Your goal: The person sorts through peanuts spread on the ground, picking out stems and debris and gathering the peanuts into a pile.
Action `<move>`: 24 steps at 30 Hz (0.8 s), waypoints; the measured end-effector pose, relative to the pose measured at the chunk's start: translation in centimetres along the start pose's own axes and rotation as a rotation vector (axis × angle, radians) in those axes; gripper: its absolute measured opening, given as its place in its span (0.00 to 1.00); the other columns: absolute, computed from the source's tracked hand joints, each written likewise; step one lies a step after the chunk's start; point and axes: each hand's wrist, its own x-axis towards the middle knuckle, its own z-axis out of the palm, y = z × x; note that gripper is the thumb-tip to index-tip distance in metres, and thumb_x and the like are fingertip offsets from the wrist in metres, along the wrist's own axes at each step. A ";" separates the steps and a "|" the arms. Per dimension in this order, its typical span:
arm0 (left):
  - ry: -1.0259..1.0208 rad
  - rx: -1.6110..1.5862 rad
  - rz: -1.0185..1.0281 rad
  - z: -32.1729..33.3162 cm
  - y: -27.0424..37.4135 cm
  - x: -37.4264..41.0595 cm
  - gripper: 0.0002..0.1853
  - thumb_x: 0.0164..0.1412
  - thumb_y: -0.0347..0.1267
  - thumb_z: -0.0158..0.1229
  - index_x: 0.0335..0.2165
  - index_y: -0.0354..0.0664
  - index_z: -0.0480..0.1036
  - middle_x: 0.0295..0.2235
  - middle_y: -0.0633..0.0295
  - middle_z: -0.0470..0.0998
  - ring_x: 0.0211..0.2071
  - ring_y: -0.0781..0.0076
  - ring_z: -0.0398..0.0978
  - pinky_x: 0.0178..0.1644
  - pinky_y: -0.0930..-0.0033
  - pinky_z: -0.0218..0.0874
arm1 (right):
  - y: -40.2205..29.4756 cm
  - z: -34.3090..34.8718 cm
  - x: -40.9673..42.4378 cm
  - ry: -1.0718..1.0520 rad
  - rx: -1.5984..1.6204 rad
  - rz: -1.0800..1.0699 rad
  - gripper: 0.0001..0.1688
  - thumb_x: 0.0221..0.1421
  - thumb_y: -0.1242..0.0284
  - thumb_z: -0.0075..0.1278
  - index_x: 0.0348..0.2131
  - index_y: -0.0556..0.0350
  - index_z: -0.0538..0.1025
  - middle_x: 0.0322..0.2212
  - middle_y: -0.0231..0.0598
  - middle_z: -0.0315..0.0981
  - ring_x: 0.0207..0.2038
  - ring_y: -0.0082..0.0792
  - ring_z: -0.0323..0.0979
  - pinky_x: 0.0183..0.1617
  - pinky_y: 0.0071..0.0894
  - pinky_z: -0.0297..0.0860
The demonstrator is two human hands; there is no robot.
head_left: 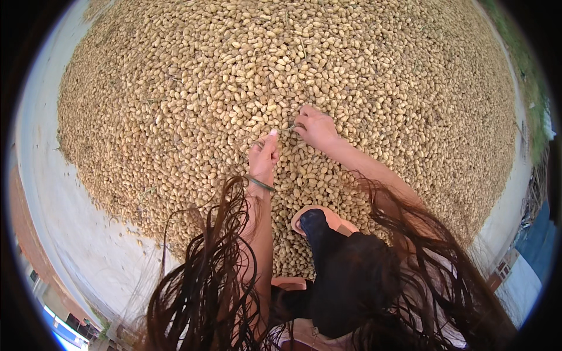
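Observation:
A wide bed of unshelled peanuts (210, 105) fills most of the view in front of me. Over its middle, my left hand (262, 158) pinches one end of a thin, pale green plant stem (286, 128) between thumb and fingers. The other end meets the fingers of my right hand (317, 127), which is bent low over the peanuts; its fingertips are partly hidden. A dark green bangle (260, 182) circles my left wrist.
My pink slipper (325, 213) rests on the peanuts below my hands, and long dark hair (210, 263) hangs beside both arms. Pale concrete ground (101, 259) borders the peanuts. Grass (527, 79) lies at the far right. Thin stems are scattered among the pods.

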 end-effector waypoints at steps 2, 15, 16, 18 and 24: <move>-0.036 0.047 0.030 -0.6 -0.4 0.6 0.10 0.62 0.36 0.60 0.29 0.44 0.70 0.19 0.74 0.62 0.18 0.87 0.58 0.19 0.82 0.44 | -0.5 -0.5 0.0 0.009 0.143 0.027 0.08 0.52 0.65 0.55 0.32 0.44 0.81 0.34 0.36 0.73 0.39 0.38 0.73 0.38 0.41 0.71; 0.143 -0.084 0.159 1.1 0.2 1.1 0.15 0.66 0.38 0.50 0.24 0.43 0.70 0.24 0.69 0.72 0.20 0.83 0.62 0.19 0.81 0.47 | -4.6 -5.1 -0.2 -0.056 0.487 0.074 0.07 0.53 0.68 0.57 0.29 0.52 0.80 0.23 0.37 0.78 0.24 0.34 0.75 0.29 0.33 0.70; 0.138 -0.111 0.188 0.6 0.3 1.4 0.14 0.67 0.38 0.47 0.30 0.42 0.72 0.30 0.66 0.74 0.23 0.82 0.65 0.21 0.82 0.49 | -5.0 -5.7 0.4 -0.024 0.383 0.074 0.09 0.54 0.66 0.56 0.29 0.53 0.80 0.23 0.36 0.79 0.23 0.30 0.75 0.28 0.29 0.69; 0.049 -0.172 0.152 0.9 0.3 1.3 0.14 0.68 0.37 0.45 0.36 0.40 0.73 0.32 0.65 0.75 0.25 0.81 0.66 0.24 0.81 0.53 | -5.9 -5.7 1.0 0.131 0.390 0.055 0.09 0.54 0.67 0.57 0.28 0.53 0.80 0.23 0.35 0.78 0.23 0.31 0.75 0.28 0.30 0.69; 0.209 -0.301 0.229 3.1 0.6 2.3 0.14 0.68 0.39 0.48 0.30 0.42 0.73 0.23 0.68 0.73 0.21 0.84 0.66 0.21 0.80 0.54 | -8.0 -3.6 1.8 0.049 0.250 -0.196 0.10 0.56 0.68 0.50 0.27 0.44 0.82 0.34 0.28 0.71 0.35 0.33 0.74 0.35 0.36 0.71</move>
